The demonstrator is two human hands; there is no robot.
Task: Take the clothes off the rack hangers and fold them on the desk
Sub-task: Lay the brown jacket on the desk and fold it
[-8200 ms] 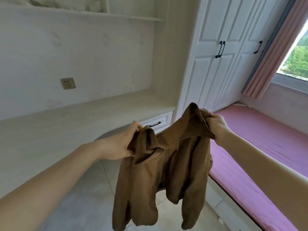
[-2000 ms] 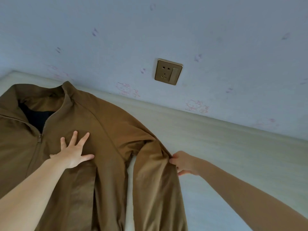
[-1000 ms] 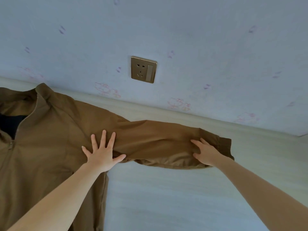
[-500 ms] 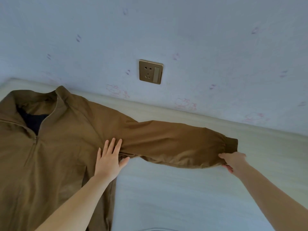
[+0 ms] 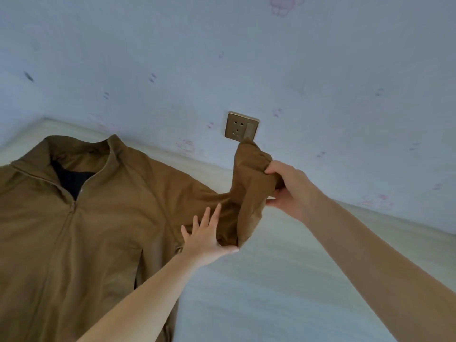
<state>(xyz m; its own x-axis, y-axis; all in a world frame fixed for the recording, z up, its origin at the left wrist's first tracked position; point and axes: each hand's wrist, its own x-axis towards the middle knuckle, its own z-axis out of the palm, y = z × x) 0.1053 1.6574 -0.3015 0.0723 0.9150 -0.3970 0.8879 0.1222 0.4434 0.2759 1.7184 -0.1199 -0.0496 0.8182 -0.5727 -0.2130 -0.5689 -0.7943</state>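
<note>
A brown zip jacket (image 5: pixel 103 225) lies front-up on the pale desk (image 5: pixel 283 287), collar toward the wall, dark lining showing at the neck. My left hand (image 5: pixel 206 236) lies flat with straight fingers on the jacket near the armpit of its right-side sleeve. My right hand (image 5: pixel 288 187) grips the cuff end of that sleeve (image 5: pixel 249 183) and holds it lifted off the desk, bent back toward the body. No hanger or rack is in view.
A brass wall socket (image 5: pixel 241 127) sits on the pale patterned wall just behind the raised sleeve. The wall meets the desk's back edge right behind the collar. Bare desk surface stretches to the right of the jacket.
The sleeve lay stretched flat to the right; my right hand has since gripped its cuff and lifted it up and leftward. My left hand stays pressed near the armpit.
</note>
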